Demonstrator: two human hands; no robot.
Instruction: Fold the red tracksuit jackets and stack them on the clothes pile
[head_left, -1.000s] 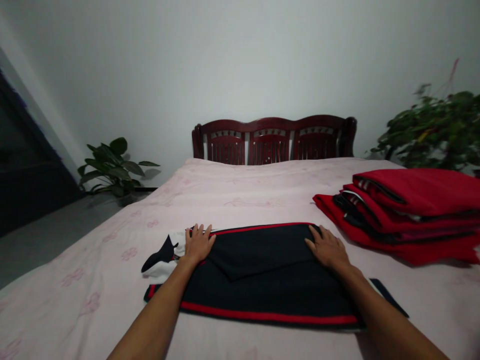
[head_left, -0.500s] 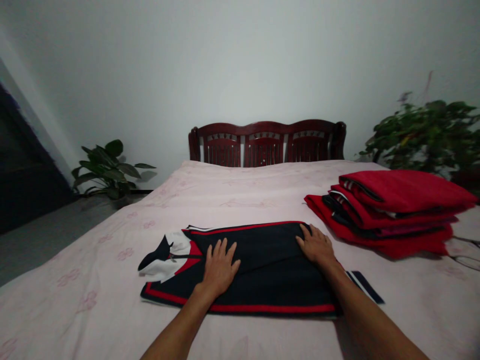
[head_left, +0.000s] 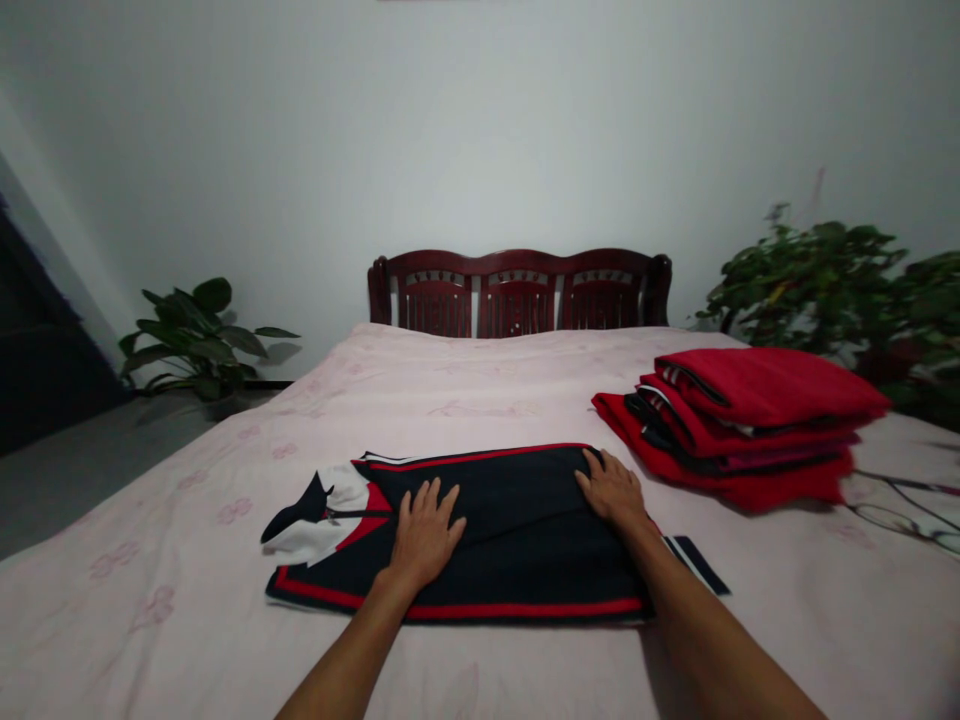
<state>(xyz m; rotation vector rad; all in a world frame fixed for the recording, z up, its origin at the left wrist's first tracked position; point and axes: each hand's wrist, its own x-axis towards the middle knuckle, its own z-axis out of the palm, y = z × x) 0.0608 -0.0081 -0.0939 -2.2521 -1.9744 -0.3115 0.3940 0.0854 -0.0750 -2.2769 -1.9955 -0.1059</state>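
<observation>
A navy jacket [head_left: 517,540] with red piping and a white-and-navy collar lies folded flat on the bed, its collar pointing left. My left hand [head_left: 426,535] rests open on the jacket near the collar, fingers spread over the cloth. Toward the other end, my right hand [head_left: 611,487] lies open on the jacket's far right corner. A navy and white striped cuff [head_left: 697,563] sticks out to the right, past my right forearm. Whatever part of the jacket lies under my hands and right forearm is hidden.
A stack of folded red clothes [head_left: 757,425] sits on the right of the bed, with eyeglasses [head_left: 892,515] beside it. Pink floral bedding [head_left: 450,390] runs back to a dark wooden headboard [head_left: 517,290]. Potted plants stand at the left [head_left: 199,340] and right [head_left: 817,290].
The whole view has shifted slightly, so the jacket, stack and hands appear a little farther left. Both hands stay on the jacket in about the same places.
</observation>
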